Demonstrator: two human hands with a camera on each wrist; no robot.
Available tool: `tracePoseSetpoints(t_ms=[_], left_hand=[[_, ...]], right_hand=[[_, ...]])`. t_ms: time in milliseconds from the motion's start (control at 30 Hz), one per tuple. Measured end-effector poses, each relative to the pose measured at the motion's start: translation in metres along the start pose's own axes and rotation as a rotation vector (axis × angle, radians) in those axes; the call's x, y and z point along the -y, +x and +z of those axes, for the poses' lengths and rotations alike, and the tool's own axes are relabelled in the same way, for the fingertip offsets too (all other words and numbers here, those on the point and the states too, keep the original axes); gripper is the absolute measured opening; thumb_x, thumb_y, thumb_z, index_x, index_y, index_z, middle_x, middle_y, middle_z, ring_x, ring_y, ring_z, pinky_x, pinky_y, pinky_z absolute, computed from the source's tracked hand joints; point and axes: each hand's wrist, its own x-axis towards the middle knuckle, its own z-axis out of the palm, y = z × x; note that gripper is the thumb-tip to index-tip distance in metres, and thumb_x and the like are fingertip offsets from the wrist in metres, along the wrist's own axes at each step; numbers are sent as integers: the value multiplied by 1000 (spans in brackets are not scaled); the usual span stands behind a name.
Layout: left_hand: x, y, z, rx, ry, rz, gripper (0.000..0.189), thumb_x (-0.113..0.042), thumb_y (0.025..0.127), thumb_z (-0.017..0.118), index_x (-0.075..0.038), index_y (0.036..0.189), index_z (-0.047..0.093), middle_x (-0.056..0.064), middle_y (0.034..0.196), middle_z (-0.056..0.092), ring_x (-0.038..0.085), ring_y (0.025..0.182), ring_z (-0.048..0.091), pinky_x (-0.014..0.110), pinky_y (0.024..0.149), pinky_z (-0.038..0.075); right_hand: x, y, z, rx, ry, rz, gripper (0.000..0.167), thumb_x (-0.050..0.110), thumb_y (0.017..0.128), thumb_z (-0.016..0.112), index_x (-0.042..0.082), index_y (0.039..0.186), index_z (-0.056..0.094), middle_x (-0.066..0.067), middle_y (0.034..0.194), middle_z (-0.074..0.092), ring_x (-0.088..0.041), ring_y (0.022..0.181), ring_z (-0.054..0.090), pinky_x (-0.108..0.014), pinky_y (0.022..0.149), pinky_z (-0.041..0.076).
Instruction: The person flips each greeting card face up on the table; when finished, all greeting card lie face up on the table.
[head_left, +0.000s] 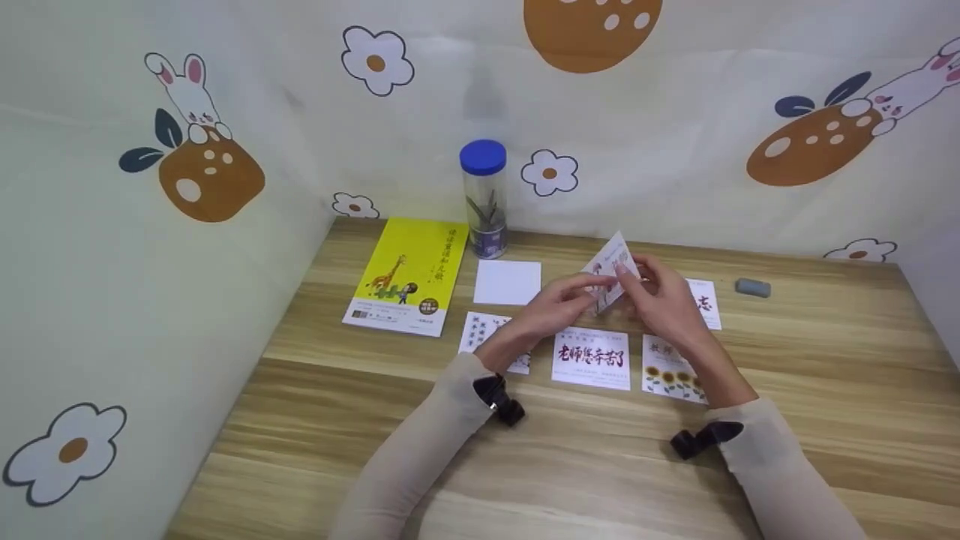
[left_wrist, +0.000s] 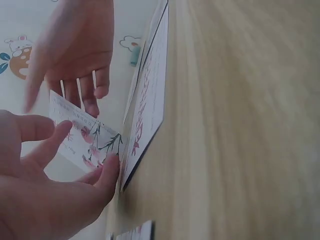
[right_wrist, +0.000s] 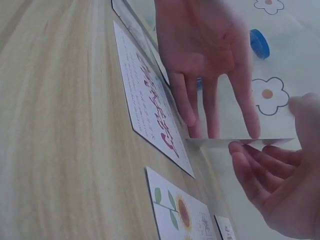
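Observation:
A white card with pink flowers [left_wrist: 95, 145] is held up at a tilt above the table; the right wrist view has it edge-on. My right hand [head_left: 664, 296] holds its right side, fingers behind and thumb over the front. The fingers of my left hand [head_left: 559, 304] reach across the card's front from the left, fairly straight, with tips touching it. Below lies a card with red lettering [head_left: 591, 358]. To its right is a sunflower card [head_left: 667, 371], to its left another printed card [head_left: 480, 330], partly under my left wrist.
A blank white card [head_left: 508, 282] lies beside a yellow book [head_left: 409, 277]. Behind them stands a clear jar with a blue lid [head_left: 484, 195]. One more card [head_left: 705, 304] is partly hidden by my right hand, with a grey eraser [head_left: 753, 287] past it. Patterned cloth [head_left: 420, 142] hangs behind.

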Motion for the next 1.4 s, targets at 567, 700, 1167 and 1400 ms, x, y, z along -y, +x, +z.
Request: tracePoseSetpoints(t_ms=[567, 700, 1167, 1400], left_hand=[[-2, -1, -19, -325, 20, 5, 61, 14, 90, 66, -8, 147, 59, 17, 122, 74, 39, 96, 78, 47, 81, 68], [-3, -3, -23, -319, 108, 3, 66, 13, 91, 66, -16, 149, 59, 12, 119, 74, 39, 88, 78, 45, 77, 68], [-2, -3, -26, -282, 354, 48, 69, 4, 95, 77, -7, 157, 49, 19, 132, 70, 25, 116, 76, 25, 96, 63], [-6, -5, -28, -230, 453, 2, 67, 3, 95, 74, -10, 157, 52, 21, 155, 60, 33, 140, 64, 38, 115, 56]], right_hand=[[-7, 2, -1, -76, -128, -17, 72, 9, 101, 71, 5, 163, 34, -23, 136, 67, -38, 114, 75, -26, 86, 61], [-9, 0, -1, -73, -233, -27, 84, 10, 100, 73, 11, 169, 24, -20, 137, 64, -35, 110, 75, -33, 85, 58], [-13, -2, 4, 37, -313, -44, 70, 8, 96, 79, 1, 158, 47, -26, 144, 61, -43, 127, 66, -58, 108, 57], [-12, -5, 7, 110, -437, -36, 46, 19, 97, 82, -1, 136, 70, -24, 131, 63, -36, 110, 60, -49, 94, 52]])
